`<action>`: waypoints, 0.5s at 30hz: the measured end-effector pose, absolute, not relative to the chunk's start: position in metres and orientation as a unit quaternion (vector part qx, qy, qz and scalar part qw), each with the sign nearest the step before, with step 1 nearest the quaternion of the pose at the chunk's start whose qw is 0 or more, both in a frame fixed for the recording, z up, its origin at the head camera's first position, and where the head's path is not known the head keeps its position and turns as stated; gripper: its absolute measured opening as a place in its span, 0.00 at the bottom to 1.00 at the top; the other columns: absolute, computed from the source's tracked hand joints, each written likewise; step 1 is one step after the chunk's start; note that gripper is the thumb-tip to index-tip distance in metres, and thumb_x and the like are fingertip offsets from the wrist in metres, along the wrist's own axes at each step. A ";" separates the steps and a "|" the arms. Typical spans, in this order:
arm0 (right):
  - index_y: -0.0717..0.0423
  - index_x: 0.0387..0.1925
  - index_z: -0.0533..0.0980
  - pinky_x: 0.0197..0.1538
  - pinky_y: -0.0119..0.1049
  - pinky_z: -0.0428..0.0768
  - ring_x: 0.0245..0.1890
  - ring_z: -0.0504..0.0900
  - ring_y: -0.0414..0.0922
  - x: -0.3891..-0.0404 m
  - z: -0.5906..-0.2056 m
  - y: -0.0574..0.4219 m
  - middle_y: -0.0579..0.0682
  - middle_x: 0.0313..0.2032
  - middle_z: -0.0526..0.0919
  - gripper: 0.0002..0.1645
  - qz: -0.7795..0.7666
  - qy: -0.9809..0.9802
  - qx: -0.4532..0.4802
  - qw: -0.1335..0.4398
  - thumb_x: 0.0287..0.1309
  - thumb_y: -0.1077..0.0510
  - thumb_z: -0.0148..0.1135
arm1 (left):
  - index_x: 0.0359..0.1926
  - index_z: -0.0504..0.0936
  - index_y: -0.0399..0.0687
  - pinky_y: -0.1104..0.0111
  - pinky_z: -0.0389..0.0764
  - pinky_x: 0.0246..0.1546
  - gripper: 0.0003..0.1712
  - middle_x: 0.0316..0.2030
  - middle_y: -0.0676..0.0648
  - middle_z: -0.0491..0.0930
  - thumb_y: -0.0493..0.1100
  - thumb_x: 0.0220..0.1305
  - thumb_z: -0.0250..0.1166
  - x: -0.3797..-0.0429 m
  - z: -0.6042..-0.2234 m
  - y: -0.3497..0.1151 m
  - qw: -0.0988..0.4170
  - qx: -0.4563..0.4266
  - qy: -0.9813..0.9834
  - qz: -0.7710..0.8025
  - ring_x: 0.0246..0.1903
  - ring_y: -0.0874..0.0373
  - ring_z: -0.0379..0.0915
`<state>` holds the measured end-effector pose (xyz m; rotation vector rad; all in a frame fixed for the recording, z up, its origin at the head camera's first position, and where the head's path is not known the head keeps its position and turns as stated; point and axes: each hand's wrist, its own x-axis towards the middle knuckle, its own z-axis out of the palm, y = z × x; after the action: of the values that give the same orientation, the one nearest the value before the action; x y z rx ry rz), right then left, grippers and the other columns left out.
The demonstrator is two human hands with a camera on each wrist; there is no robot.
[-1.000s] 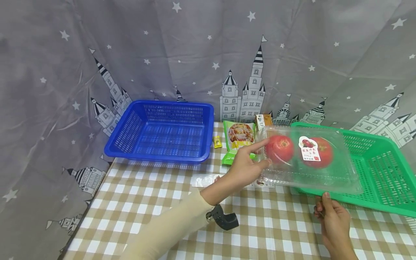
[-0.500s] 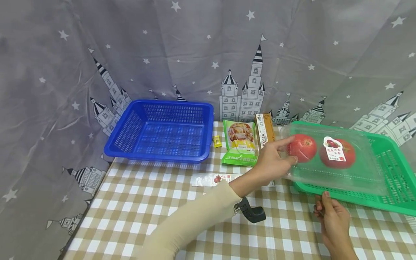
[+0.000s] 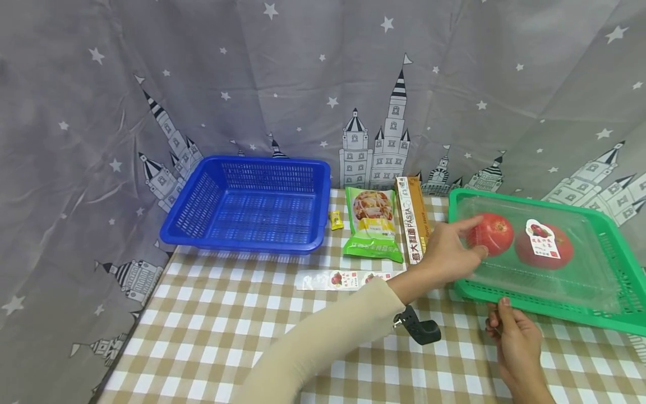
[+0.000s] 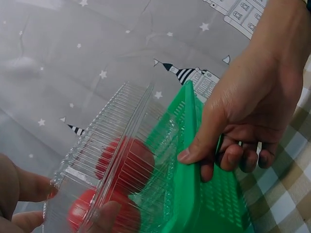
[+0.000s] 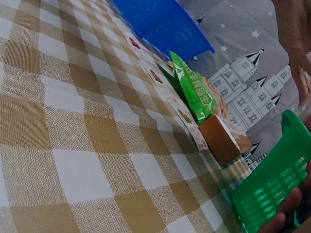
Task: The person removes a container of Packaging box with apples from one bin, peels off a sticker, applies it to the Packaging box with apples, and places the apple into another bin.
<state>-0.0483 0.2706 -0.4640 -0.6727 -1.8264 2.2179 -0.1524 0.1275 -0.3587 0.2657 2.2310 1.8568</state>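
Observation:
My left hand (image 3: 451, 252) grips the left end of a clear plastic clamshell box (image 3: 580, 283) with two round red fruits (image 3: 492, 233) inside and a fruit label (image 3: 544, 238) on its lid. The box is over the green basket (image 3: 626, 275), lying almost wholly within its outline. In the left wrist view its ridged side (image 4: 114, 116) tilts beside the basket's rim. My right hand (image 3: 520, 342) pinches the basket's near rim, thumb on top and fingers curled below, as the left wrist view shows.
A blue basket (image 3: 169, 227) stands at the back left. Between the baskets lie a yellow wrapped sweet (image 3: 336, 220), a green food packet (image 3: 373, 224) and a pasta box (image 3: 411, 219). A label strip (image 3: 323, 280) lies in front on the checked cloth (image 3: 202, 336). A grey curtain (image 3: 282, 67) hangs behind.
My left hand has carried the clamshell box rightwards, from partly beside the green basket to over it, uncovering the pasta box. My right hand has stayed on the rim.

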 end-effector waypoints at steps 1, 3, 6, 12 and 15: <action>0.63 0.28 0.81 0.27 0.31 0.73 0.24 0.71 0.40 -0.048 -0.464 0.271 0.47 0.20 0.73 0.24 0.749 -0.616 -0.225 0.096 0.70 0.47 0.55 | 0.63 0.76 0.67 0.74 0.64 0.08 0.37 0.17 0.53 0.80 0.33 0.55 0.69 -0.153 -0.360 0.130 0.109 0.093 0.766 0.627 0.05 0.63 0.65; 0.64 0.28 0.81 0.27 0.31 0.73 0.24 0.71 0.40 -0.048 -0.464 0.271 0.48 0.21 0.73 0.24 0.751 -0.614 -0.222 0.098 0.70 0.48 0.55 | 0.63 0.76 0.68 0.75 0.61 0.07 0.37 0.10 0.55 0.74 0.34 0.55 0.69 -0.153 -0.361 0.135 0.106 0.095 0.774 0.617 0.05 0.64 0.60; 0.64 0.28 0.81 0.27 0.31 0.73 0.23 0.71 0.41 -0.048 -0.464 0.271 0.48 0.20 0.73 0.24 0.756 -0.609 -0.220 0.098 0.69 0.48 0.55 | 0.64 0.76 0.66 0.74 0.60 0.07 0.37 0.08 0.55 0.72 0.33 0.54 0.68 -0.154 -0.363 0.141 0.101 0.102 0.780 0.610 0.05 0.64 0.56; 0.64 0.30 0.80 0.28 0.31 0.72 0.24 0.70 0.41 -0.048 -0.463 0.270 0.48 0.21 0.72 0.24 0.748 -0.616 -0.230 0.094 0.70 0.47 0.54 | 0.61 0.79 0.61 0.78 0.70 0.26 0.33 0.40 0.55 0.82 0.36 0.52 0.70 -0.158 -0.369 0.153 0.058 0.115 0.809 0.573 0.31 0.69 0.68; 0.65 0.30 0.80 0.28 0.31 0.72 0.24 0.71 0.41 -0.049 -0.463 0.269 0.48 0.21 0.72 0.24 0.746 -0.616 -0.235 0.094 0.70 0.48 0.54 | 0.60 0.80 0.61 0.78 0.69 0.35 0.33 0.48 0.55 0.80 0.37 0.50 0.71 -0.161 -0.373 0.157 0.049 0.102 0.822 0.558 0.42 0.69 0.66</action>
<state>-0.0487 0.2692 -0.4626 -0.6962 -1.8280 2.2132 -0.1608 0.1567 -0.3735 0.3109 2.5044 1.7018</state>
